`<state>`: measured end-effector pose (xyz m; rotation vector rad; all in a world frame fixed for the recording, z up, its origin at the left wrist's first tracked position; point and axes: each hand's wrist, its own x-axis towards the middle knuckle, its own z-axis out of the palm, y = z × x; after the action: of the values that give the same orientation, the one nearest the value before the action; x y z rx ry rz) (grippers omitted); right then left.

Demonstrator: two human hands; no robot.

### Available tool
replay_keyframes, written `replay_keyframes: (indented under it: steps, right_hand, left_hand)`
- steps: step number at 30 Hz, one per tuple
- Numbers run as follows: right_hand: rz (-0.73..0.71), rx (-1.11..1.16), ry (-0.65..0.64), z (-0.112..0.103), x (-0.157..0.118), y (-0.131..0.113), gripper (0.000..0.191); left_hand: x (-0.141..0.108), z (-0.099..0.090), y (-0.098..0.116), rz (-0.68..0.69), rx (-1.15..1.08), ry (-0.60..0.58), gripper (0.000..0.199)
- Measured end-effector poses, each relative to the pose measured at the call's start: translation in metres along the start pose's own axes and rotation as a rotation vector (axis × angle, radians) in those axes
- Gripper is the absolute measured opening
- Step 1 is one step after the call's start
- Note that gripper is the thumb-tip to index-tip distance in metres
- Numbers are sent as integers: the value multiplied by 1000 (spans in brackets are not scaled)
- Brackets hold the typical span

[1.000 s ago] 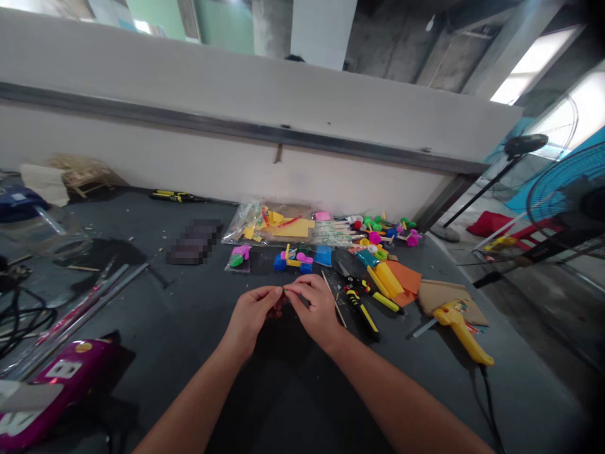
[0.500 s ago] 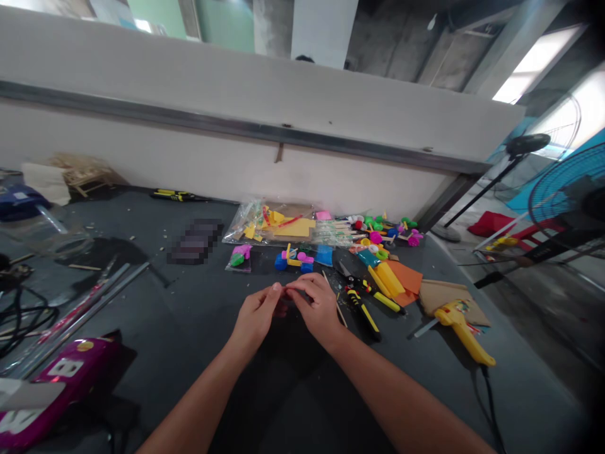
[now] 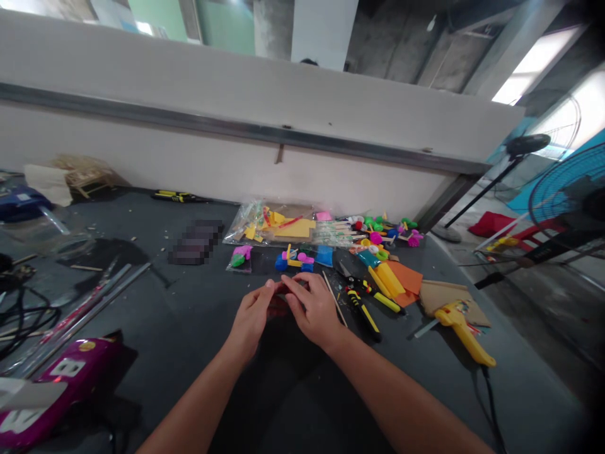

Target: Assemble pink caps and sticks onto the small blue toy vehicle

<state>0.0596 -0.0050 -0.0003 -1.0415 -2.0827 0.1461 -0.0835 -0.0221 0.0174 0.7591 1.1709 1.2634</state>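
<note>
My left hand (image 3: 254,315) and my right hand (image 3: 313,308) meet at the fingertips above the dark table (image 3: 189,321). Both have bent fingers pressed together, and whatever lies between them is too small or too hidden to name. Just beyond them sits a small blue, pink and yellow clay model (image 3: 293,259), with a blue clay packet (image 3: 324,255) beside it. A bag of pink and green clay (image 3: 240,257) lies to its left. Close to my right hand are a thin wooden stick (image 3: 334,298) and black-and-yellow pliers (image 3: 363,314).
A yellow glue gun (image 3: 460,328) with a cord lies at the right, near orange sheets (image 3: 405,282). Clay pieces and plastic bags (image 3: 269,224) line the back. At the left are a purple device (image 3: 70,378), long rods (image 3: 89,309) and black cables (image 3: 23,315).
My left hand has shifted slightly left. The fingers of my right hand have moved a little left and up, over the left fingertips.
</note>
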Motion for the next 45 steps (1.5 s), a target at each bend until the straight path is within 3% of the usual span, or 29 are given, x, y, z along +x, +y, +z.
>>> replay_keyframes:
  steps: [15, 41, 45]
  right_hand:
    - [-15, -134, -167, -2, 2, -10, 52]
    - [12, -135, -194, 2, 1, -15, 59]
    - [28, -122, -171, 3, 1, -13, 57]
  left_hand:
    - [0, -1, 4, 25, 25, 71, 46]
    - [2, -4, 2, 18, -14, 114, 36]
    - [5, -5, 1, 10, -7, 61, 34]
